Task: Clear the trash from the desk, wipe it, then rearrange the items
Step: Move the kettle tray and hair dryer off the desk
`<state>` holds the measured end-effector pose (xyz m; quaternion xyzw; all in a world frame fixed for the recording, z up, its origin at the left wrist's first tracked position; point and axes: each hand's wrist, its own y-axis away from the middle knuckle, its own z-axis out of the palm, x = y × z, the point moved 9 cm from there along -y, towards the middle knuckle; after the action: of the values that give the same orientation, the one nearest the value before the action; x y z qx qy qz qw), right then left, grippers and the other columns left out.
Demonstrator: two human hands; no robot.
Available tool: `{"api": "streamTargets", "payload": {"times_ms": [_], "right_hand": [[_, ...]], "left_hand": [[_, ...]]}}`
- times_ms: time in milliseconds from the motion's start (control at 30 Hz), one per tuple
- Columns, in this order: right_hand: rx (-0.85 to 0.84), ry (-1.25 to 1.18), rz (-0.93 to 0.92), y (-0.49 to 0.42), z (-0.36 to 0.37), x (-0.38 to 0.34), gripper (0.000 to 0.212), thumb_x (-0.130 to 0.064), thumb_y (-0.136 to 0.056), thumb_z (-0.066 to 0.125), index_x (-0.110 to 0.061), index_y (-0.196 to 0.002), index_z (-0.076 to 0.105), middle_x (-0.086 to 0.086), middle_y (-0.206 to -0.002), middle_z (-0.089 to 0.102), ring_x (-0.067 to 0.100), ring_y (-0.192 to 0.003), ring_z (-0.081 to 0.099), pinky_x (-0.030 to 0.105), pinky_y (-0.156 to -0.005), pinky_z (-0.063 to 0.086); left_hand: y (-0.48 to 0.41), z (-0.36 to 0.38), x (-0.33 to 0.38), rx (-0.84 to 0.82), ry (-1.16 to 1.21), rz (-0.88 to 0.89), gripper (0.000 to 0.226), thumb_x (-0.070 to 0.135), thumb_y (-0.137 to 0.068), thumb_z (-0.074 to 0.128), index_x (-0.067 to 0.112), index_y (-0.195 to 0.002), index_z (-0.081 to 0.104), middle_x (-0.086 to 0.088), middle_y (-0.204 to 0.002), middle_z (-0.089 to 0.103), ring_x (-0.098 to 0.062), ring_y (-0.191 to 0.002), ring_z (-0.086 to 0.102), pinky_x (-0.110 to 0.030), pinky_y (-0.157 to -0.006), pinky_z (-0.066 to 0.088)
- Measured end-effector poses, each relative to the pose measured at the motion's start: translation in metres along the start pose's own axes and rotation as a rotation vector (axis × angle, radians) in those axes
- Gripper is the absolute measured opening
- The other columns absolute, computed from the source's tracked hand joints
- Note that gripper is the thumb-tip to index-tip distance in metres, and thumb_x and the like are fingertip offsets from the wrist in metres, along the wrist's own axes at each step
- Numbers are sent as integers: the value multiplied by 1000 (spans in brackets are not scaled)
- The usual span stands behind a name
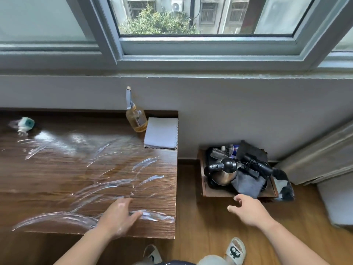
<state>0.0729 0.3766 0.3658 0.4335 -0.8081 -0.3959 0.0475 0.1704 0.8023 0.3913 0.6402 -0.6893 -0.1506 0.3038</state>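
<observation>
The wooden desk [57,184] is covered by a wrinkled clear plastic film [107,184]. My left hand [120,217] hovers over the desk's front right corner with fingers extended and holds nothing. My right hand [248,209] is out past the desk edge, above the floor, fingers spread and relaxed, just in front of a low wooden tray [205,190]. The tray holds a steel kettle [223,171], a black hair dryer [257,165], a grey cloth [248,183] and other items. An amber spray bottle [136,119] and a folded white cloth [161,132] stand at the desk's back right.
A small white and teal object [25,124] lies at the desk's back left. The wall and window sill rise behind the desk. A curtain [324,153] hangs at the right. Wooden floor [191,207] lies between desk and tray, with my slippers [236,249] below.
</observation>
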Motion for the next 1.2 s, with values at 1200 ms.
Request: {"api": "streamTargets", "payload": {"times_ms": [1200], "right_hand": [[34, 214, -323, -20, 106, -476, 51, -52, -91, 63, -26, -134, 55, -4, -132, 57, 14, -123, 56, 26, -103, 41]], "left_hand": [[-172, -269, -425, 274, 279, -425, 62, 51, -86, 68, 6, -127, 54, -17, -126, 64, -34, -120, 57, -36, -97, 44]]}}
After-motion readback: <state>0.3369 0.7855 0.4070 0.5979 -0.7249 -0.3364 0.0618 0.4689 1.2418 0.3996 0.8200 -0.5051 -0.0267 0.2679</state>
